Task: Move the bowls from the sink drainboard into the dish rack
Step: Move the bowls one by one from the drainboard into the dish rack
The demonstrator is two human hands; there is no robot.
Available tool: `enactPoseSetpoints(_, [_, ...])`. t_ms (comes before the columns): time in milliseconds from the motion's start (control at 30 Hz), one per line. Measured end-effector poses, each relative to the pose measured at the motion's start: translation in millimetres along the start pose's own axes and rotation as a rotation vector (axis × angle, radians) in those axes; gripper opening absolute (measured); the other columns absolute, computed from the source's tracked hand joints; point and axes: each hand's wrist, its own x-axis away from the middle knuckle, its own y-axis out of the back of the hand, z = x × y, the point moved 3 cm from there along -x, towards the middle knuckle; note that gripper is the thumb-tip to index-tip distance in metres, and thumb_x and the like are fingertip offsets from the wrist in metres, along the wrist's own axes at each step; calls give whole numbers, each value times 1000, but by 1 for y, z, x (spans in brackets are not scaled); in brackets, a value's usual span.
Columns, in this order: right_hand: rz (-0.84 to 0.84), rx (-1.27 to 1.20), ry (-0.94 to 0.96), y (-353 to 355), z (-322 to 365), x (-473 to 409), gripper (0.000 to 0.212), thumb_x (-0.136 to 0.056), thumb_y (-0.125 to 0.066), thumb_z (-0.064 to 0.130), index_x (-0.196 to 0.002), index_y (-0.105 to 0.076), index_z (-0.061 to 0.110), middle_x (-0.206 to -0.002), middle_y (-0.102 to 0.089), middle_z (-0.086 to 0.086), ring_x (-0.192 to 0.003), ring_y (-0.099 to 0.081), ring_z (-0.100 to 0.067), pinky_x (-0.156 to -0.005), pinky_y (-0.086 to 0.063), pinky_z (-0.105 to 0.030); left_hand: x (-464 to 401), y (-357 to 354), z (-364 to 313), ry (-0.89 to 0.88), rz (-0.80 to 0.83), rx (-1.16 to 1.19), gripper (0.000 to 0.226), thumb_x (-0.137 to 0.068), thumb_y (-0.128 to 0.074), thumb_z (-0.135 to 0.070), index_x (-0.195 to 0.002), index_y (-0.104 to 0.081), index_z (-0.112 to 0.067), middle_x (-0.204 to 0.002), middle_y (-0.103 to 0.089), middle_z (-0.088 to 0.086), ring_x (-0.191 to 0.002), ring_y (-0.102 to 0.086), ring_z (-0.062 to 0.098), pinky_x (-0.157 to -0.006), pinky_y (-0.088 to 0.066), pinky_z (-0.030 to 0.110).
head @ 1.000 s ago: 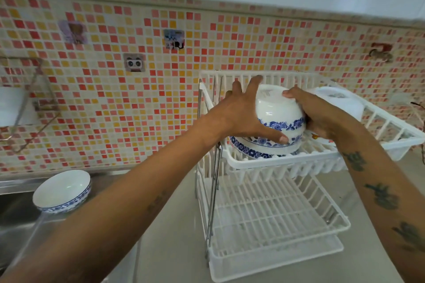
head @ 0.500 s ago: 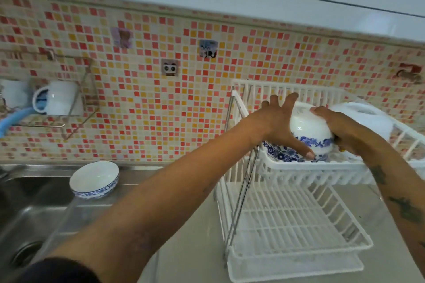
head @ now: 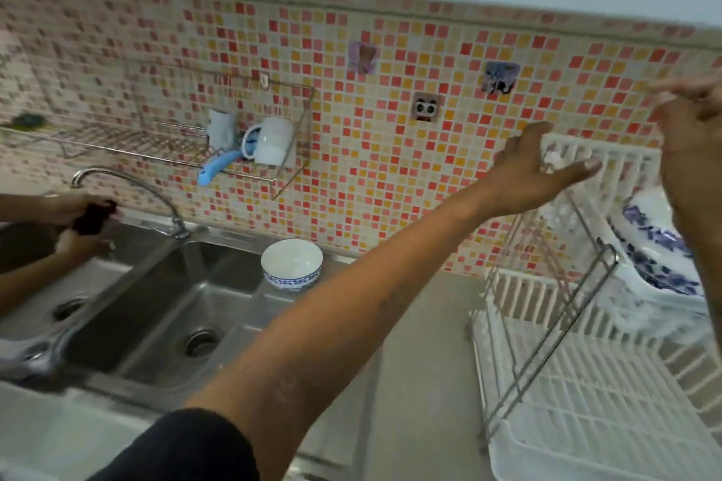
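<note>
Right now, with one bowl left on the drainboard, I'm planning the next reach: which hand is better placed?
Probably the left hand: open, empty, and on the side of the bowl. The right hand is farther away, over the dish rack.

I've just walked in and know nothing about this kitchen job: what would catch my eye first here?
Probably the bright red and orange tiled wall across the back. Next, the two empty hands, left hand and right hand, raised open by the white dish rack at right, where blue-patterned bowls sit on the top shelf. One more bowl waits beside the steel sink.
</note>
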Motion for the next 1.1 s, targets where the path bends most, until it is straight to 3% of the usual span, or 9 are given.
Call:
enactPoseSetpoints(100, [103,-95,30,-63,33,28,20,-89,-51,29,-96,-69,22,-104,-65,-10,-97,-61,-16,-87,-48,-24,26,42,46,174,-39,47,63,-96,-47,-46,-145,-29,-10,-99,-54,0,-85,-57,11,-68,-48,20])
enactPoseSetpoints(267, [362,-276,-55,-176,49,83,23,-90,-52,25,-95,-71,14,-112,-65,-7,-101,-62,-16,-89,-52,-29,80,96,124,449,-171,149,54,-102,-26,-48,-139,-42,-13,-136,-52,4,-127,-50,28,-98,-41,40])
enactPoseSetpoints(533, [745,-331,-618,-327,-33,176,10,-92,-57,21,-86,-65,18,-105,-68,-3,-98,-61,-19,-91,-51,-39,157,162,274,853,-514,384,57,-99,-31,-53,-120,-57,-7,-115,-56,11,-101,-55,28,-87,-42,37])
enactPoseSetpoints(700, [800,-239,-910,-385,-103,230,37,-91,-57,23,-113,-63,-6,-98,-62,-10,-96,-63,-32,-77,-45,-36,191,169,345,936,-705,439,49,-99,-36,-48,-123,-55,-10,-113,-55,14,-95,-52,26,-82,-43,36])
enactPoseSetpoints(733, [820,-219,-945,-395,-113,238,40,-92,-56,24,-118,-61,-7,-98,-40,9,-97,-64,-31,-75,-45,-37,193,171,356,917,-755,440,47,-100,-38,-46,-125,-55,-11,-117,-57,16,-96,-52,27,-80,-43,35])
enactPoseSetpoints(767, [850,-210,-967,-404,-121,245,40,-93,-56,27,-116,-62,-5,-115,-56,-31,-92,-64,-28,-73,-46,-36,193,174,365,897,-796,430,45,-100,-40,-42,-128,-56,-10,-123,-58,18,-101,-55,30,-81,-44,35])
enactPoseSetpoints(833, [903,-206,-988,-422,-131,254,31,-95,-54,30,-109,-66,6,-90,-61,-4,-84,-59,-21,-72,-46,-32,190,179,379,864,-853,381,43,-101,-41,-35,-127,-60,-5,-127,-61,18,-113,-57,33,-91,-47,38])
enactPoseSetpoints(1033, [955,-143,-1064,-466,-156,266,59,-89,-63,34,-136,-47,3,-126,-58,-15,-102,-54,-30,-70,-49,-32,181,178,467,896,-871,403,54,-90,-56,-38,-115,-60,10,-121,-58,36,-98,-59,29,-82,-47,39])
enactPoseSetpoints(1100, [961,-118,-1106,-474,-161,272,68,-87,-66,30,-143,-35,6,-139,-48,-15,-119,-52,-34,-87,-51,-43,176,181,461,887,-859,419,48,-92,-59,-32,-122,-57,6,-127,-58,30,-108,-60,33,-92,-50,40])
